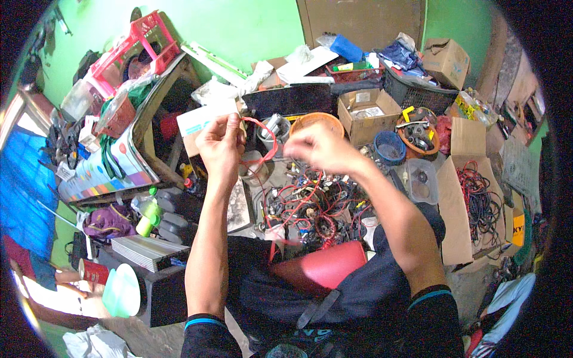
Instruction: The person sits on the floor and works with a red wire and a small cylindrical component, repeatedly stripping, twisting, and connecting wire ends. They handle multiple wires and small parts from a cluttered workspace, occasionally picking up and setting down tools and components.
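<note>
My left hand (221,146) is raised in front of me, thumb and fingers pinched on one end of a red wire (273,142). From that grip the wire loops to the right, then hangs down toward a tangled heap of wires and small electrical parts (316,209). Close to the loop's right side is my right hand (322,148), smeared by motion; whether it touches the wire or holds anything cannot be made out. Below the heap, a red rounded object (325,267) rests by my lap.
Right of the heap stand a clear plastic tub (421,179), a blue bowl (389,148) and an open cardboard box (452,206) with dark and red cables. An orange basin (316,121) lies beyond. At left are a finned metal block (146,253) and a black box (164,298).
</note>
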`<state>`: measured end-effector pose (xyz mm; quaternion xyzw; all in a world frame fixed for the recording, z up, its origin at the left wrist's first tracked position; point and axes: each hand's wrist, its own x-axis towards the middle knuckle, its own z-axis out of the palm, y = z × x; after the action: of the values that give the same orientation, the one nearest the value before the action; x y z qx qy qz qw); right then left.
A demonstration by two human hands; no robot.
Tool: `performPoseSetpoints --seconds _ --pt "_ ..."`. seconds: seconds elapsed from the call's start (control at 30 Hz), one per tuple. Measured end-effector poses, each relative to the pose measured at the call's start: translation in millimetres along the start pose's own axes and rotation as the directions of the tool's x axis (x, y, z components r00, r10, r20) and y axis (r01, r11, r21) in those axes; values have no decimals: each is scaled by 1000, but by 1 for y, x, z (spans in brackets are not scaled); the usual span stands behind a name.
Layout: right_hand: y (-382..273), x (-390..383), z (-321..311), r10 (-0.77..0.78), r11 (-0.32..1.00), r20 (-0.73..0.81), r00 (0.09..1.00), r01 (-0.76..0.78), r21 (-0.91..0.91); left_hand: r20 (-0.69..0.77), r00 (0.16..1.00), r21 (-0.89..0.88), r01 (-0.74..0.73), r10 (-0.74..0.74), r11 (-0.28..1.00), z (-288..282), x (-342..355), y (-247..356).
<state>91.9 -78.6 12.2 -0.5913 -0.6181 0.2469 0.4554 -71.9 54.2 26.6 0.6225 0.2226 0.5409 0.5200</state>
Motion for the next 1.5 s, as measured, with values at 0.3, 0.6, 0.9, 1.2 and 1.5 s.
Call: performPoseSetpoints --seconds 0.3,0.6,0.9,1.2,1.5 --pt "144 -112 -225 332 814 -934 133 -540 213 -194 978 -117 56 -78 992 -76 43 -11" --pt "18 1 1 -309 946 -60 949 301 -119 99 993 37 63 -66 997 14 -9 26" --pt "59 -23 -130 233 963 -907 352 49 266 -98 994 -108 46 -57 993 -23 16 15" --pt "20 -12 -56 -297 946 -557 776 161 -280 39 999 -9 -19 19 1000 15 -6 23" --pt "37 -17 -101 219 838 -600 770 166 519 -69 997 -59 -23 19 998 -4 1 28"
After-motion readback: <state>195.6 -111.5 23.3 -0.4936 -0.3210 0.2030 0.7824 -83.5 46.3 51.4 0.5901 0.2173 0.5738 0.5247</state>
